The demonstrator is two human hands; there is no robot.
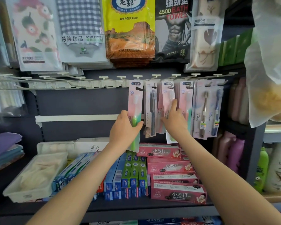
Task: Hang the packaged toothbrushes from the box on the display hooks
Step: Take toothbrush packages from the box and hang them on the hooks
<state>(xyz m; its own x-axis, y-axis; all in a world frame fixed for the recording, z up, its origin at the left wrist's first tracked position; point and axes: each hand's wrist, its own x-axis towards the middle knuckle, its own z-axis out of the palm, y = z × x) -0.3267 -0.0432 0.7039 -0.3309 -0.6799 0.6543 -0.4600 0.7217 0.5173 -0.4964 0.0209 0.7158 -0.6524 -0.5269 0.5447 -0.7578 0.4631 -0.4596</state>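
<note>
Shop shelf wall (pixel 88 103): left grip (pixel 125 127) holds toothbrush pack (pixel 135 101), right grip (pixel 173 119) pinches hung pack (pixel 169 95).

First toothbrush pack (pixel 135 101): pink card, blue logo patch, white brush head, green handle. Second pack (pixel 151 109): pale card, dark grey brush. Third pack (pixel 168 95) and fourth pack (pixel 185 98): pink, same blue patch. Twin pack (pixel 209 108): pale lilac card, one brown brush, one blue. Display hooks (pixel 137 76): cream. Back panel (pixel 81 103): dark grey. Above: checked pack (pixel 79 17), navy and white; floral pack (pixel 34 30), red flowers on cream; yellow pack (pixel 130 30), orange desert print. Shelf's right end: pink toothpaste boxes (pixel 169 168); middle: green and blue boxes (pixel 134 169).
</note>
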